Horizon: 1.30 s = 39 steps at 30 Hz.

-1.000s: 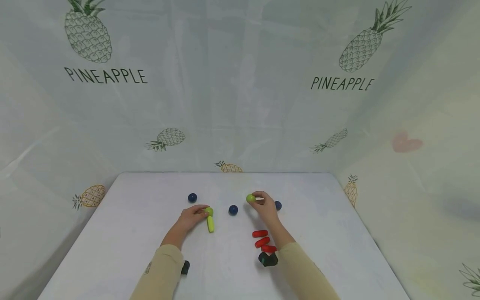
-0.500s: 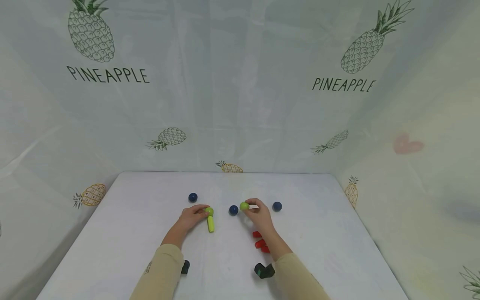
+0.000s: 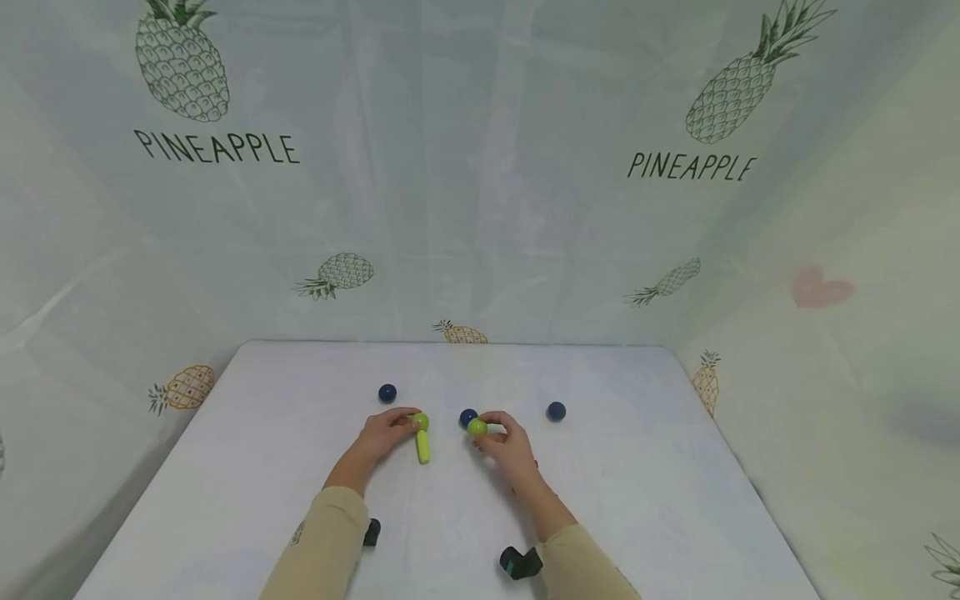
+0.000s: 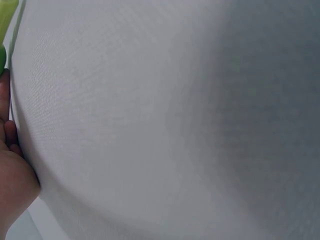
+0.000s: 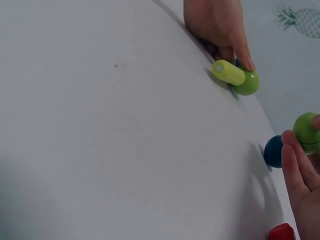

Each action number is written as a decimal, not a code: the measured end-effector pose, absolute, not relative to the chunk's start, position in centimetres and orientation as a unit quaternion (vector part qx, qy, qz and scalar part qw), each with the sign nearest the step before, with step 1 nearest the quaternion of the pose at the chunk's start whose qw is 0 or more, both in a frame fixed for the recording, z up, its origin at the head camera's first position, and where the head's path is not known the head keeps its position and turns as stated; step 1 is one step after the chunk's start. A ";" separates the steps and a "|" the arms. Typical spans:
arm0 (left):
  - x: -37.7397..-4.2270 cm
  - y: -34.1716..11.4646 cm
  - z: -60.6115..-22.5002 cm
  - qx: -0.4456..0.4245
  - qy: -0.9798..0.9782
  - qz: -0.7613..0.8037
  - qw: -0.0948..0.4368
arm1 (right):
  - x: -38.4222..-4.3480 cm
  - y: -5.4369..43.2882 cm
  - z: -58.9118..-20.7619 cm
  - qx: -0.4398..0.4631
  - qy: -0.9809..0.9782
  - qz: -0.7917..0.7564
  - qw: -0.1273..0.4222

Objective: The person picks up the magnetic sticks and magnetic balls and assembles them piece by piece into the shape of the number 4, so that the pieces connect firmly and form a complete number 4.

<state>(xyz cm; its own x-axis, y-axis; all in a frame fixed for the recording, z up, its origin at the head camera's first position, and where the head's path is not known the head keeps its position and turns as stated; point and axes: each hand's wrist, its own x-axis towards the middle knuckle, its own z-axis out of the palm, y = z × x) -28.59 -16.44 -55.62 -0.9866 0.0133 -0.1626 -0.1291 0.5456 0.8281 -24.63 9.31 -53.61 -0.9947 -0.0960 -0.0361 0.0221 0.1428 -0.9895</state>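
My left hand (image 3: 387, 435) pinches a green ball (image 3: 421, 422) on the white table. A yellow-green stick (image 3: 423, 447) extends from that ball toward me; the right wrist view shows the stick (image 5: 228, 73) meeting the ball (image 5: 247, 84). To the right, thumb and fingers of my right hand (image 3: 512, 454) pinch a second green ball (image 3: 477, 427). This ball overlaps a dark blue ball (image 3: 467, 417) in the head view. In the left wrist view, only part of the left hand (image 4: 12, 175) shows at the edge.
Two more dark blue balls, one at the back left (image 3: 387, 393) and one at the right (image 3: 557, 411), lie on the table (image 3: 637, 475). Red pieces (image 5: 282, 232) are mostly hidden under my right forearm. Black wrist devices (image 3: 521, 563) show beside both sleeves.
My right hand has carried its green ball left and toward me, from near the right blue ball to the middle one. My left hand stays on its ball. The red pieces have become covered.
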 end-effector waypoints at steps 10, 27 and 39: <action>-28.9 -16.4 -55.6 -0.030 0.883 0.462 0.071 | -23.6 8.4 -54.3 -0.033 0.756 -0.651 0.065; -29.1 -16.4 -55.7 -0.037 0.883 0.461 0.074 | -22.8 6.6 -55.2 -0.047 0.776 -0.625 0.075; -28.7 -16.3 -55.4 -0.040 0.887 0.453 0.079 | -22.4 5.3 -55.6 -0.049 0.787 -0.611 0.076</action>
<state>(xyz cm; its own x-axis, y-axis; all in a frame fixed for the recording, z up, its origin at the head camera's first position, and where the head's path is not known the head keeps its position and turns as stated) -28.73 -16.28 -55.40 -0.9842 0.0005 -0.1768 -0.1430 0.5860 0.7976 -22.39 5.29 -55.60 -0.9836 -0.1700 -0.0602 0.0163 0.2489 -0.9684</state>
